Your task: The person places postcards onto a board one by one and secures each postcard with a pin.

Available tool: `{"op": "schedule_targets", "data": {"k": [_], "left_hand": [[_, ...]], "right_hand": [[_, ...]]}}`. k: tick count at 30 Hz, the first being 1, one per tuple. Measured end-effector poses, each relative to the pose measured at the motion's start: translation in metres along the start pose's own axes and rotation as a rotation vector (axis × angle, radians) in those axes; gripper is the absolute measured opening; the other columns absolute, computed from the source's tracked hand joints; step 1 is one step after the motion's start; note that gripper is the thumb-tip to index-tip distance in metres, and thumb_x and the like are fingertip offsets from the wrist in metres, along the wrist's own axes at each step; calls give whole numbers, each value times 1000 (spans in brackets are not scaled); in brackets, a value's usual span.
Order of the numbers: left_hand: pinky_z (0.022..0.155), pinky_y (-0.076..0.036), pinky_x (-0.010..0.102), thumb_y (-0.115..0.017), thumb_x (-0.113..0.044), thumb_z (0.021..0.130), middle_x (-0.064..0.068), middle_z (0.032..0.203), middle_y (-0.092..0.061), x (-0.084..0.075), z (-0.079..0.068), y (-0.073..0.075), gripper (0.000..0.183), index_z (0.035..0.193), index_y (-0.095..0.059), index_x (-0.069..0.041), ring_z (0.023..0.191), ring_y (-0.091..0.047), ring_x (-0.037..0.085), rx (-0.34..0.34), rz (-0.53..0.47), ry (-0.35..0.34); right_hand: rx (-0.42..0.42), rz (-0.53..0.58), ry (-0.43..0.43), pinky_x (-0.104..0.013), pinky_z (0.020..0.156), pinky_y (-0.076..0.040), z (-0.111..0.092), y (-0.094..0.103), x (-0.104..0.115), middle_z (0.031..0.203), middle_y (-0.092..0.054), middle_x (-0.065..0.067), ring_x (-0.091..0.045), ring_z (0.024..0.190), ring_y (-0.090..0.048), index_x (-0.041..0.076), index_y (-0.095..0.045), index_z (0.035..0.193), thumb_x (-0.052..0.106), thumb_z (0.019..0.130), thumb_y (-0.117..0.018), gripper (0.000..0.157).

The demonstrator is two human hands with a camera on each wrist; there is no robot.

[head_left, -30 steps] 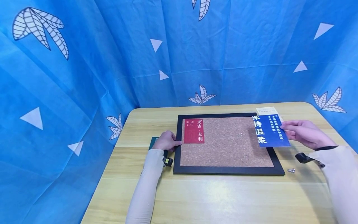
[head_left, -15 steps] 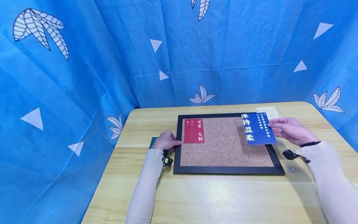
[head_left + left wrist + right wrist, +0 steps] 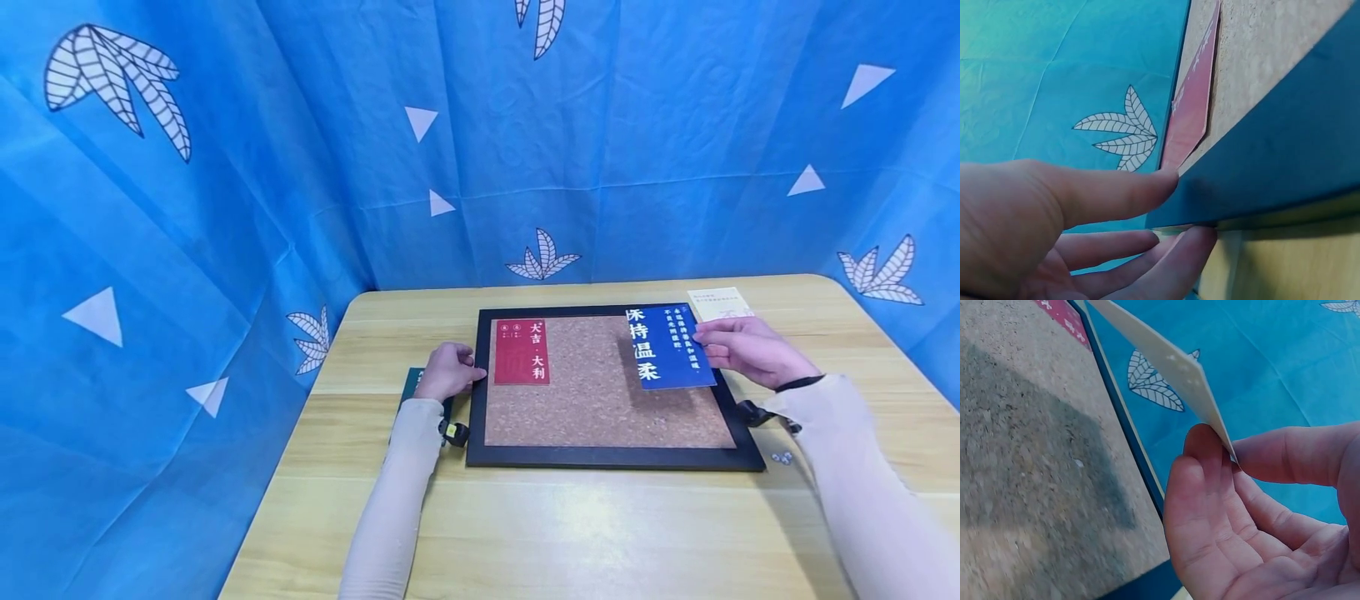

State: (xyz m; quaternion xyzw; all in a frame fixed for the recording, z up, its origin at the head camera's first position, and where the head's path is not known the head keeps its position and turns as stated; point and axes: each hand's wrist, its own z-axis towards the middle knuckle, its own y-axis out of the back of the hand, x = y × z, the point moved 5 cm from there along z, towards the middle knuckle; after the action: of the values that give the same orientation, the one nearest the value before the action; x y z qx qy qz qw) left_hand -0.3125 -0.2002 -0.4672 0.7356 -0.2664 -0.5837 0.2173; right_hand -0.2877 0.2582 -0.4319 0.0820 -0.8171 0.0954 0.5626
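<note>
A cork board (image 3: 592, 417) with a black frame lies on the table. My left hand (image 3: 446, 372) holds the frame's left side (image 3: 1260, 150), thumb on top and fingers against its outer edge. My right hand (image 3: 750, 350) pinches the right edge of a blue card (image 3: 667, 350) with white characters, between thumb and fingers. This card hangs tilted above the board's right part and casts a shadow on the cork; its pale back (image 3: 1169, 365) shows in the right wrist view. On the board's upper left sits a red card (image 3: 521, 352) with white characters.
A dark green card (image 3: 410, 385) lies partly hidden under the left hand and wrist. Behind the right hand is a cream card (image 3: 716, 302). Small clear pins (image 3: 782, 457) lie right of the board's near corner. A blue curtain (image 3: 480, 150) hangs behind the wooden table (image 3: 600, 533).
My right hand has carried the blue card leftward, from the board's right edge to over the cork. The left hand stays at the frame's left side, and the red card has not moved.
</note>
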Motion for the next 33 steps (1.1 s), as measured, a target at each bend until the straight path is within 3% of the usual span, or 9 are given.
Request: {"op": "schedule_targets", "data": {"k": [10, 17, 20, 28, 33], "left_hand": [[78, -64, 33, -79, -9, 90, 15, 122, -71, 4, 4, -1, 50, 137, -65, -2, 91, -74, 21, 5, -46, -4], [78, -64, 33, -78, -8, 91, 15, 121, -70, 6, 6, -4, 48, 137, -65, -3, 92, -73, 20, 24, -61, 11], [79, -64, 33, -79, -8, 90, 14, 120, -70, 6, 6, -4, 48, 136, -66, -3, 92, -72, 21, 20, -65, 16], [78, -64, 33, -79, -8, 90, 14, 119, -70, 5, 4, -5, 47, 135, -66, -3, 92, -72, 21, 19, -65, 17], [78, -64, 32, -78, -8, 91, 15, 120, -69, 5, 4, -4, 47, 136, -65, -2, 92, -72, 20, 22, -66, 4]], "right_hand": [[9, -51, 0, -23, 80, -62, 19, -18, -2, 94, -75, 5, -6, 84, -74, 7, -57, 116, 7, 105, -55, 11], [57, -9, -3, -25, 80, -63, 36, -37, -9, 91, -77, 3, -8, 84, -76, 7, -60, 110, 2, 105, -53, 11], [66, -21, -2, -25, 81, -63, 45, -45, -12, 91, -78, 4, -7, 85, -76, 5, -59, 114, 2, 105, -52, 12], [16, -139, 5, -23, 81, -62, 58, -58, -14, 91, -76, 9, -5, 85, -75, -14, -44, 142, 7, 105, -56, 45], [-13, -203, 0, -24, 81, -62, 65, -63, -16, 92, -75, 8, -5, 84, -74, -16, -43, 145, 9, 105, -58, 50]]}}
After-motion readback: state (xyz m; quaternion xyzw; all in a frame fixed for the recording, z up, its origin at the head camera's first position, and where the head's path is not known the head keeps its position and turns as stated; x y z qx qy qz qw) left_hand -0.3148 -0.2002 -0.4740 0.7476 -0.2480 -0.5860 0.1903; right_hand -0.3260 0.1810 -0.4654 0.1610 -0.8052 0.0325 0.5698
